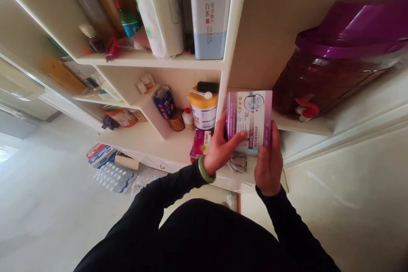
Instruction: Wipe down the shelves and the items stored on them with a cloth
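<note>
I hold a pink and white box [253,115] upright in front of a white shelf unit [165,140]. My left hand [221,146], with a green bangle on the wrist, grips the box's left side, thumb across its front. At the box's lower right corner my right hand [268,159] clasps it, fingers wrapped around the edge. Just left of my left hand a small magenta box [201,143] lies on the shelf. Some crumpled packets [238,162] lie below the held box.
On the shelf stand a white tub with an orange lid [204,110], a blue carton [164,103], small bottles [188,119] and a tall tea tin [209,12] above. A purple-lidded jar with a red tap [338,63] sits at right. Blister packs and boxes [110,168] lie on the floor.
</note>
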